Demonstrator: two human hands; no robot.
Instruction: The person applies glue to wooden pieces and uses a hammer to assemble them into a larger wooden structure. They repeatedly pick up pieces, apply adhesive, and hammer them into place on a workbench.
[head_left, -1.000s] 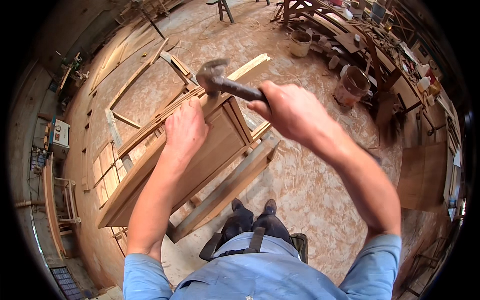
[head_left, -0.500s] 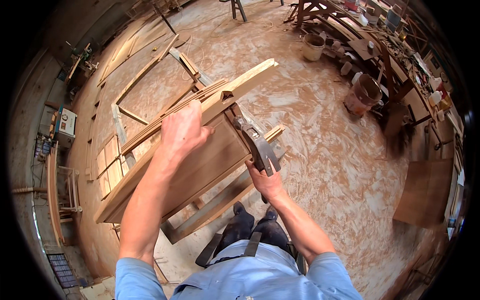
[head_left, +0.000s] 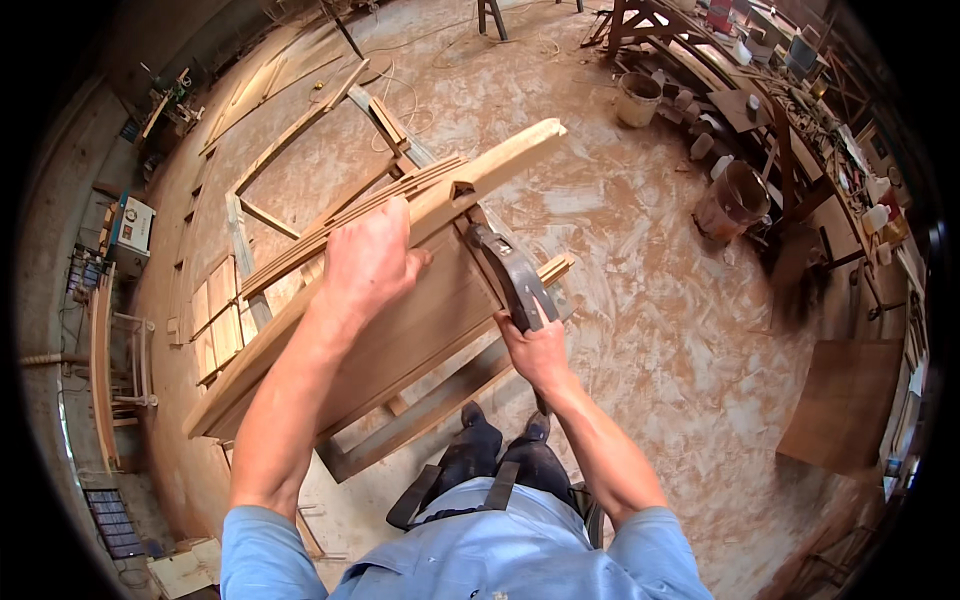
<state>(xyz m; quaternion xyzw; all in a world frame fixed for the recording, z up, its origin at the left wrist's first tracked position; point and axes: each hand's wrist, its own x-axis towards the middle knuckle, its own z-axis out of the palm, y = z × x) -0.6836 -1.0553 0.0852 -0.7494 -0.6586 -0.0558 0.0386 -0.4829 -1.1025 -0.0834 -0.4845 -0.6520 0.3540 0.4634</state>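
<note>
My left hand [head_left: 365,255] is closed over the long pale wooden rail [head_left: 520,155] along the upper edge of a framed wooden panel. A dark notch shows in the rail beyond my knuckles. The brown panel [head_left: 400,310] lies tilted, its lower left end nearer my left arm. In my right hand [head_left: 537,352] is a claw hammer [head_left: 515,275], gripped by its handle. The hammer's dark head is turned up towards me, beside the panel's right end, and its split claw points back over my hand. Most of the handle is hidden.
Thin wooden strips [head_left: 340,225] lie beyond the panel, across a low frame [head_left: 237,235]. At the right stand two buckets [head_left: 733,205], [head_left: 637,100] beside a cluttered bench. A brown board [head_left: 840,400] leans at the lower right. Boards and a machine [head_left: 133,225] line the left wall.
The view has shifted slightly. Both hands keep their grips on the rail and the hammer, and the hammer stays beside the panel's end.
</note>
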